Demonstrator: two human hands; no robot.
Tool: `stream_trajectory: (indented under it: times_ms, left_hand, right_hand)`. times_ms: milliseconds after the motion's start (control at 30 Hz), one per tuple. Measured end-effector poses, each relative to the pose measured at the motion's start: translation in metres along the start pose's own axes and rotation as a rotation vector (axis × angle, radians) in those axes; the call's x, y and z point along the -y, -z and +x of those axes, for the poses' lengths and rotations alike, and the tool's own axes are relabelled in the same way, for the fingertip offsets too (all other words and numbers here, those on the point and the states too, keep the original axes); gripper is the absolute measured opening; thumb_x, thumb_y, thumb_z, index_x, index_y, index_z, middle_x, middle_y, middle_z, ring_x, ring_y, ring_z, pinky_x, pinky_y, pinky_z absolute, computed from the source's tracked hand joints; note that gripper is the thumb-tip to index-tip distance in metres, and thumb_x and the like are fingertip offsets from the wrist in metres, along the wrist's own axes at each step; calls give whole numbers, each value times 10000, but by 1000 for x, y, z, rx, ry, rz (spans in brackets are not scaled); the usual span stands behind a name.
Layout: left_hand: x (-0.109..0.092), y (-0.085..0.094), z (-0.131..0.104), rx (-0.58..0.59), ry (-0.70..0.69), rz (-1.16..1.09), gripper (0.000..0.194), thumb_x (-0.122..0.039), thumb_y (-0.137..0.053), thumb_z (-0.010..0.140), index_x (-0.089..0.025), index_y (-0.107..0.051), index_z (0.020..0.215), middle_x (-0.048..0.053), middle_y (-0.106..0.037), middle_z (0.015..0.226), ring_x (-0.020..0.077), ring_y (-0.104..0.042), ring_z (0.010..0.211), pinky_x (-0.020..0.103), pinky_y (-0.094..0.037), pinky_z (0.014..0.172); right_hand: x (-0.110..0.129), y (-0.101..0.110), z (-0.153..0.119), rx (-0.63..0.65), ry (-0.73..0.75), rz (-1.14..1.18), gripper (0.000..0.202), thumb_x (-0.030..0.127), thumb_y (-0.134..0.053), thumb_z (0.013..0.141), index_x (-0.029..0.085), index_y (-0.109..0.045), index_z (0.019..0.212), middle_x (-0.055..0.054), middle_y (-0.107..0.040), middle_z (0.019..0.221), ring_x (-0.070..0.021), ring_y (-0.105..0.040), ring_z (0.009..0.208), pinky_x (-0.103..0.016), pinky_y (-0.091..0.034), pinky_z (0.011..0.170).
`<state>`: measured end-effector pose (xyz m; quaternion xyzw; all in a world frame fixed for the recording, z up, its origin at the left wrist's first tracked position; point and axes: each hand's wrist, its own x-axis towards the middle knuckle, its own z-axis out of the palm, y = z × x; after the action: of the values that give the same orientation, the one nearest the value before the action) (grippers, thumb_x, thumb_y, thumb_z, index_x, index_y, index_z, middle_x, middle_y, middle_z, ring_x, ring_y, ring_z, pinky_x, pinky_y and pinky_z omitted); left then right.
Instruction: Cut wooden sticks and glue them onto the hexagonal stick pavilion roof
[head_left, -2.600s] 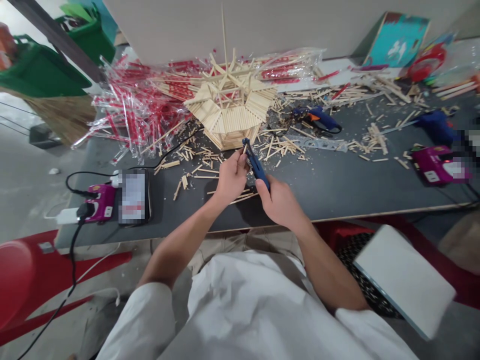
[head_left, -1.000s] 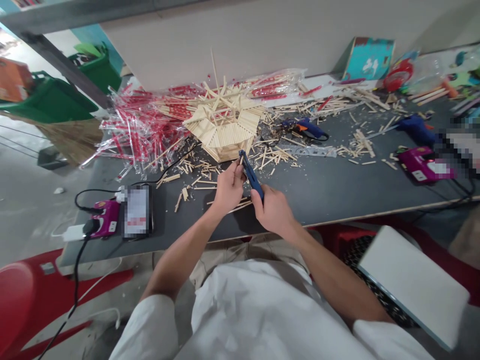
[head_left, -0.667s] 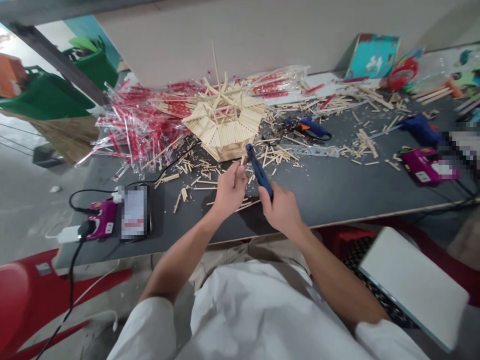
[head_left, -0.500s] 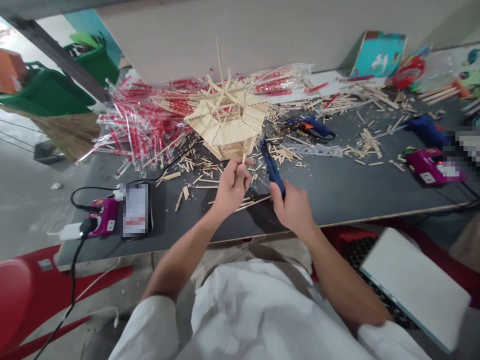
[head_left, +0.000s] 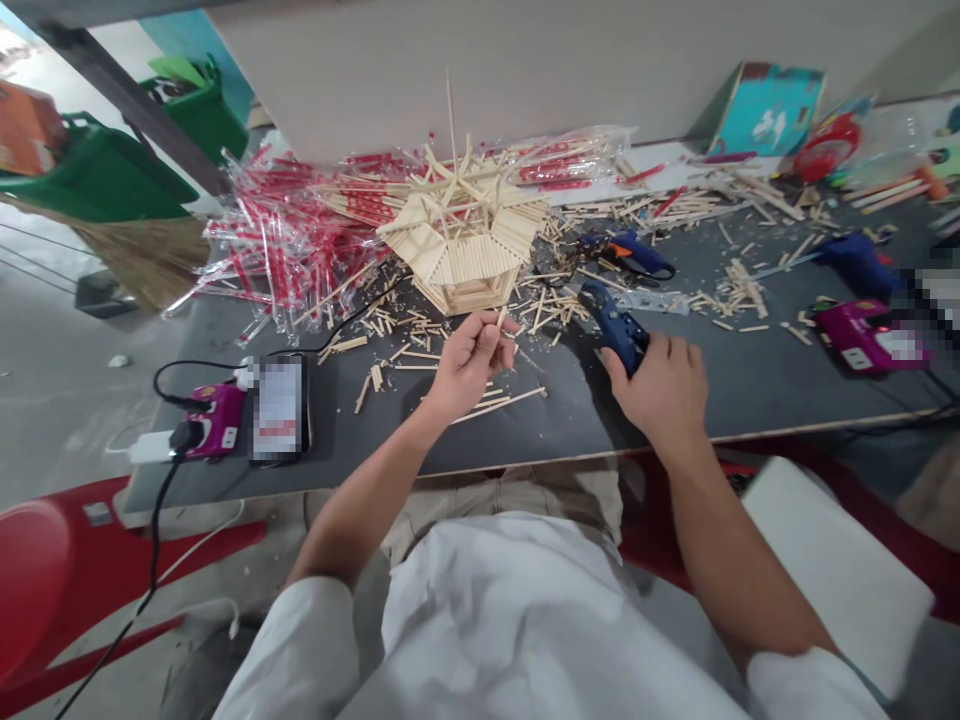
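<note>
My left hand [head_left: 472,362] is closed, pinching a short wooden stick [head_left: 502,317] whose tip shows above the fingertips. Just behind that hand stands a model [head_left: 469,260] built of wooden sticks, with a sloped roof and one tall thin stick rising from its top. Farther right, my right hand [head_left: 664,390] is wrapped round a blue plier-like cutter [head_left: 619,328], held over the table and pointing away to the left. Between my hands, a few long sticks [head_left: 502,402] lie on the dark tabletop [head_left: 559,435].
Red-and-clear plastic wrappers [head_left: 285,240] pile up at the left. Stick offcuts [head_left: 551,305] litter the table. Two blue glue guns [head_left: 634,252] [head_left: 855,262] lie to the right. A phone [head_left: 279,410] and purple power strips [head_left: 214,420] [head_left: 870,335] with cables sit near the sides.
My right hand has moved to the right with the blue cutter, away from my left hand. My left hand keeps its pinch on the short stick. The view has shifted slightly.
</note>
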<state>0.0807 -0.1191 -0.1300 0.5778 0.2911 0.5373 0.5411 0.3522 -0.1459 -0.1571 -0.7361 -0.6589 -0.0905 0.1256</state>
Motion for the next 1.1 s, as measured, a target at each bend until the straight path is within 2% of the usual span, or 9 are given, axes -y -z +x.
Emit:
stream_trajectory:
  times_ms: [133,267,367,433,533,600,700,867,1100]
  left_hand:
    - [-1,1,-1,15,-78,105,285,-410,-441,1084,-180,-606,1058,-24,-546,680,74,-430,552,209,-357,547]
    - [-2,4,-5,-10,-179,456,263,-348,-416,1092,-175,-614,1079,-29,-518,679,84,-488,591,213,-377,598]
    - [-1,8,-6,35,-255,718,234,-275,-403,1085,-182,-617,1098,-1,-632,760,90,-566,633,213,-408,643]
    - [-1,12,-7,79,-300,849,228,-211,-404,1061,-184,-627,1104,14,-692,818,101,-624,684,214,-430,680]
    - [-2,15,-6,126,-310,966,264,-123,-421,981,-178,-650,1100,20,-716,837,118,-667,733,218,-448,708]
    - [-4,16,-6,142,-312,1019,289,-91,-436,926,-171,-659,1091,20,-718,830,124,-668,726,223,-446,706]
    - [-6,16,-6,148,-344,1074,306,-74,-450,894,-169,-662,1093,14,-722,824,126,-663,708,229,-431,683]
    - [-8,15,-5,158,-306,1173,279,-142,-427,963,-166,-671,1097,33,-738,820,136,-681,718,238,-419,661]
    - [-8,15,-4,147,-227,1235,284,-157,-431,962,-169,-672,1111,46,-763,887,158,-682,706,263,-394,631]
  right_hand:
    - [-9,-17,0,-23,-19,-30,770,642,-451,959,-19,-529,1347,-311,-597,1207,-435,-543,1135,-555,-396,973]
    - [-9,-18,3,-62,13,66,744,561,-543,945,0,-477,1429,-323,-554,1347,-462,-506,1271,-635,-364,1064]
    - [5,0,6,-169,142,316,523,443,-588,955,100,-585,1350,-239,-615,1340,-390,-539,1299,-567,-410,1106]
    - [22,17,6,-213,231,569,364,364,-575,980,178,-634,1287,-149,-709,1190,-296,-650,1150,-463,-503,1041]
    - [53,38,4,-117,347,886,308,315,-585,987,244,-645,1281,-72,-752,1075,-200,-724,881,-352,-592,856]
    - [71,43,4,-55,395,1015,280,311,-607,980,256,-665,1248,-58,-762,1056,-188,-736,851,-331,-604,820]
    - [88,38,5,-15,387,1153,200,323,-624,973,252,-693,1147,-53,-762,1012,-185,-739,820,-330,-613,787]
    - [94,22,10,38,295,1264,157,371,-655,956,245,-697,1039,-37,-730,877,-175,-703,714,-324,-599,682]
    - [95,13,25,120,337,1278,170,391,-648,955,228,-663,1002,-33,-708,824,-166,-661,677,-315,-552,639]
